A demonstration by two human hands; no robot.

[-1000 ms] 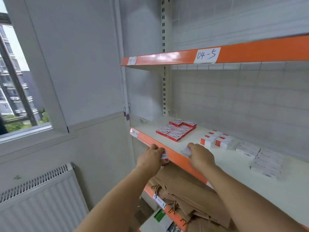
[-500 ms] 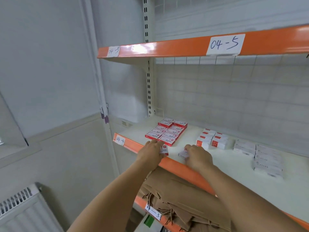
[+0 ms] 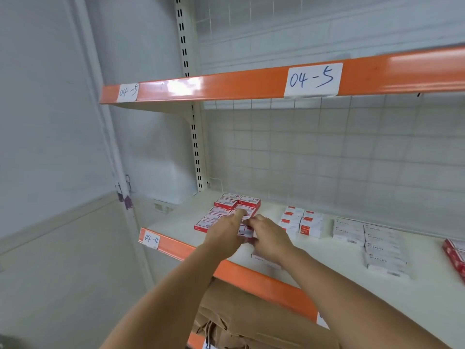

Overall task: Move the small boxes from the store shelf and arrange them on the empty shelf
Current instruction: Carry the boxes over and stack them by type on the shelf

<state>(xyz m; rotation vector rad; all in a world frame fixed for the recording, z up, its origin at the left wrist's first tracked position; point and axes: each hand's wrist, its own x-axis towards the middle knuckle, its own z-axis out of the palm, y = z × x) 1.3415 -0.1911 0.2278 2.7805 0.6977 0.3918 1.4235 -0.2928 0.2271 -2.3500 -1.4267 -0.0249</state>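
Note:
On the 04-4 shelf [image 3: 176, 244] lies a block of small red-and-white boxes [image 3: 247, 201] near the back left. My left hand [image 3: 224, 234] and my right hand [image 3: 270, 239] meet at the block's front right corner. Both hold one small red-and-white box [image 3: 245, 231] between them. My left fingers reach over its top, and my right thumb and fingers pinch its right end. A small white box [image 3: 261, 259] lies on the shelf under my right wrist.
More groups lie to the right: white boxes with red ends [image 3: 305, 222], white staple boxes [image 3: 380, 248], and red boxes [image 3: 456, 255] at the frame edge. The 04-5 shelf [image 3: 226, 84] hangs above. Brown paper bags [image 3: 246, 313] fill the shelf below.
Both hands moved forward from the shelf's front edge to the red block. My right hand let go of the white box, which now lies on the shelf, and joined my left on the red box.

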